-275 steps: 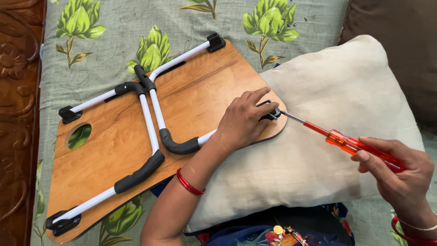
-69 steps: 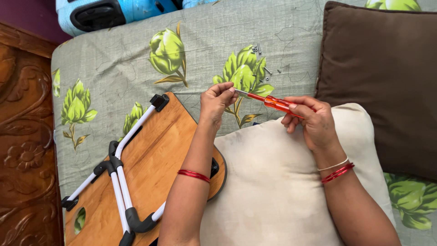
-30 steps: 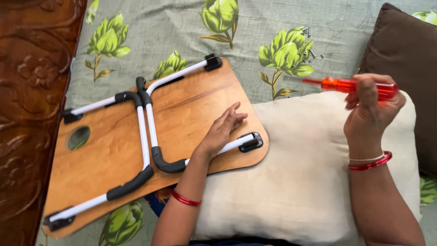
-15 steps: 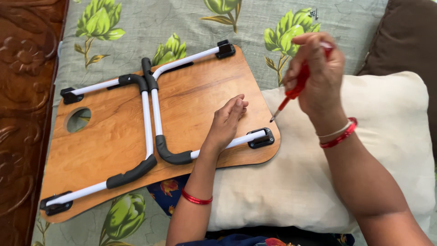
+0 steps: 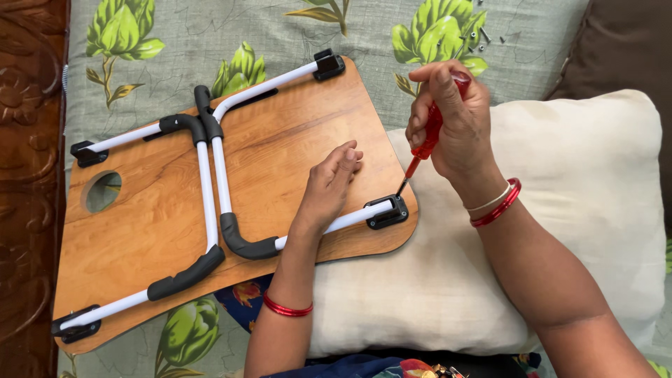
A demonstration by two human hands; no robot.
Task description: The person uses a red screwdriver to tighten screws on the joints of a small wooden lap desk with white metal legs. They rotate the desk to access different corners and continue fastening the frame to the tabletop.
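- The wooden tray (image 5: 280, 140) lies upside down, its near right corner overhanging the cream pillow (image 5: 581, 231) — bedsheet (image 5: 336, 28) open beyond.
- Left hand (image 5: 329, 185) rests flat, fingers loosely spread, on the tray beside the black bracket (image 5: 386, 212).
- Right hand (image 5: 455, 122) is clenched round a red screwdriver (image 5: 422, 150) — tip at the bracket.
- Loose screws (image 5: 483, 38) lie farthest.

Between the left hand (image 5: 329, 185) and the right hand (image 5: 451, 119) the wooden board (image 5: 294, 133) lies bare, giving open passage. Just below the left hand's fingers, a white leg tube (image 5: 329, 225) and its black bracket (image 5: 386, 212) rise off the board. Further left, two more folded tubes (image 5: 210, 182) bar the way. Right of the right hand, the cream pillow (image 5: 595, 210) offers soft open room; above it, small loose screws (image 5: 483, 38) lie scattered on the bedsheet.
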